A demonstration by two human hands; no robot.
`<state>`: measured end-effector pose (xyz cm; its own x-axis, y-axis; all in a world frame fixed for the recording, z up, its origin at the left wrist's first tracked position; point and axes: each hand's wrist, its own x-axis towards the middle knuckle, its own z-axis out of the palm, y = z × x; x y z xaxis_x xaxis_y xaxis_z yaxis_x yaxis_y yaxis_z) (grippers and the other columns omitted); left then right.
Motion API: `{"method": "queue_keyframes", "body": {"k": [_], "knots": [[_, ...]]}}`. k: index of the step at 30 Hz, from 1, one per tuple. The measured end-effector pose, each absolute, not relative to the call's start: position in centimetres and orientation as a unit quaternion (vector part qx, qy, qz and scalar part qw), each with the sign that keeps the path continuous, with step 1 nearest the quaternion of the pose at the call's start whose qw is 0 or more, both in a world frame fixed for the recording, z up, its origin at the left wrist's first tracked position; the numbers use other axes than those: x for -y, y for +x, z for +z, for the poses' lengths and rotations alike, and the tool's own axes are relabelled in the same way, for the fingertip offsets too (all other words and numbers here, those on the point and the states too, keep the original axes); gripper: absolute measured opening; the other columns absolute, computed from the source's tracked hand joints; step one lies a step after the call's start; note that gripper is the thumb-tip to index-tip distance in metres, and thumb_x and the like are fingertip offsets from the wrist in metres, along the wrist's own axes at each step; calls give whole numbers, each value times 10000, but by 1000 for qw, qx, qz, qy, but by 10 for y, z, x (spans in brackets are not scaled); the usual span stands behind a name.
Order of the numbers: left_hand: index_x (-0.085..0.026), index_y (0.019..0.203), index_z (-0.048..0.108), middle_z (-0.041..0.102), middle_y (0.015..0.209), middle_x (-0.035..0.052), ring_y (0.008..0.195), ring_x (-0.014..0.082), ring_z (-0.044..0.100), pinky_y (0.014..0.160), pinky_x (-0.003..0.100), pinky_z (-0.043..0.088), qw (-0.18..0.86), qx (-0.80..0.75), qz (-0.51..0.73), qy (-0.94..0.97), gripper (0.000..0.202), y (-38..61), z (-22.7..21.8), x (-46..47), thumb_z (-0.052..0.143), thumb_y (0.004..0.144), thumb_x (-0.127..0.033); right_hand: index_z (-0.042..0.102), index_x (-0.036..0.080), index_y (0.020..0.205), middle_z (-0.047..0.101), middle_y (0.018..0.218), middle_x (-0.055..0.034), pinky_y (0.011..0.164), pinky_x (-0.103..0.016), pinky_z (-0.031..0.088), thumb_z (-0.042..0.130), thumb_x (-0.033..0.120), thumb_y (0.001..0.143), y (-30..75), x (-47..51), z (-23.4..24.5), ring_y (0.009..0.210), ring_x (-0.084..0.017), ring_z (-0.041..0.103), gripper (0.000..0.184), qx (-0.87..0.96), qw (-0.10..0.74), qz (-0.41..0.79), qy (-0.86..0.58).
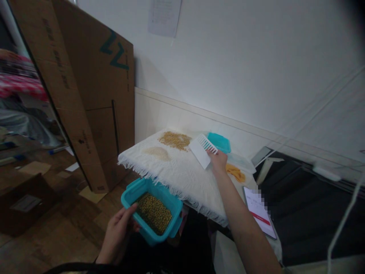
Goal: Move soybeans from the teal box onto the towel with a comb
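Observation:
My left hand [121,224] grips the near left rim of a teal plastic container [174,205], thumb over the edge. Inside the container lies a layer of yellowish-green beans [155,213]; it is held just below the table's fringed front edge. Above the tabletop, my right hand [218,160] is closed on a flat white scoop with a row of slots [201,152]. The scoop's left edge is close to a spread pile of tan beans [174,140]. A paler heap of fine grains [156,153] lies nearer the front edge.
A white fringed cloth [182,175] covers the table. Behind my right hand are a teal lid or tray [219,141] and an orange cloth [235,173]. A tablet [260,213] lies at the right. A tall cardboard box [99,95] stands left, against the white wall [242,57].

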<state>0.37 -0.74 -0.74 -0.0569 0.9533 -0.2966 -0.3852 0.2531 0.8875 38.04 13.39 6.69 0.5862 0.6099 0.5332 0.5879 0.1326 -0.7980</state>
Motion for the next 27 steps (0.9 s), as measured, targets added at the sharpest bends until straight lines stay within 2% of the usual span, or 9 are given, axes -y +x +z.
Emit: {"method": "queue_keyframes", "body": {"k": [6,11,14,27], "knots": [[-178,544,586,543,432,-25,409,114,492,403,233,408,628,-488,542,271,415,4,-9,6,848,569,-498,774,120,924,749,791,-99,661,-300,449,625,409,751,377,-144,68,714,-231,632,368,492,522,-40,-696],[-171,546,600,546,432,-24,407,113,490,398,233,406,629,-491,542,261,410,5,-13,2,861,546,-488,775,149,911,753,797,-81,651,-285,435,604,410,778,376,-143,65,708,-223,626,339,509,488,-54,-707],[-169,546,594,545,437,-25,403,110,486,392,231,400,628,-492,546,256,427,5,-14,1,865,531,-500,772,155,948,757,820,-79,649,-287,435,592,423,787,375,-138,63,724,-227,633,361,507,482,-62,-712],[-189,542,596,542,459,-34,436,104,486,431,221,419,622,-488,538,292,384,4,-12,6,819,625,-490,770,144,948,761,808,-76,639,-304,447,612,472,771,372,-119,62,724,-247,653,405,508,489,-69,-706]]}}
